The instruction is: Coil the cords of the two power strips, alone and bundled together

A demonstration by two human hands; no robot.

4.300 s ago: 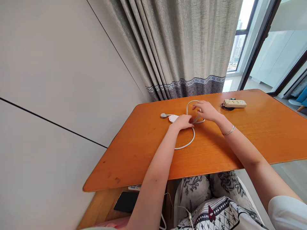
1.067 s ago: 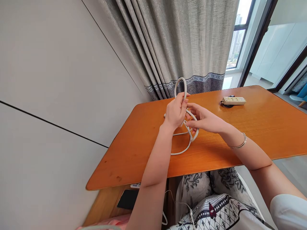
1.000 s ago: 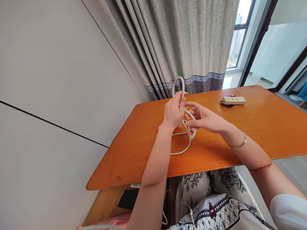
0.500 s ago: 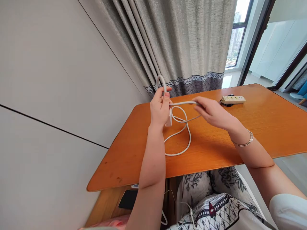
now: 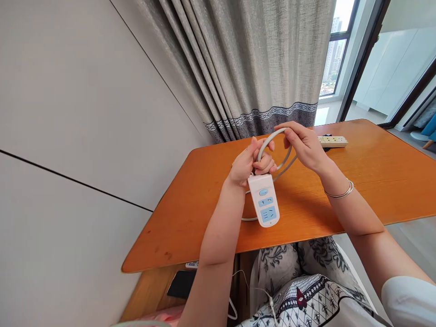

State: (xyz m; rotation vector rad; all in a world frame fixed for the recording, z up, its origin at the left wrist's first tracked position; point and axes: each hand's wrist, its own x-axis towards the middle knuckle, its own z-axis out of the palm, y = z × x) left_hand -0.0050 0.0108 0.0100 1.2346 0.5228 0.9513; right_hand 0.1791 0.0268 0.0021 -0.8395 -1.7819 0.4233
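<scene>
A white power strip (image 5: 265, 200) with blue sockets and a blue switch hangs tilted below my left hand (image 5: 250, 159), its face toward me. The fingers of that hand are wrapped round the white cord (image 5: 269, 138) just above the strip's top end. From there the cord arches up to my right hand (image 5: 303, 143), which pinches it between thumb and fingers. More of the cord loops down behind the strip, and part of it lies on the wooden table (image 5: 190, 213). The cord's plug cannot be made out.
A second, cream power strip (image 5: 333, 141) with a dark cord lies at the back right of the table, partly behind my right hand. Under the table's front edge is a shelf with a black phone-like object (image 5: 181, 284). A grey curtain (image 5: 259, 59) hangs behind the table.
My left hand has turned and moved right, bringing the power strip's face into view. My right hand has risen slightly, closer to the left, with the cord arched between them.
</scene>
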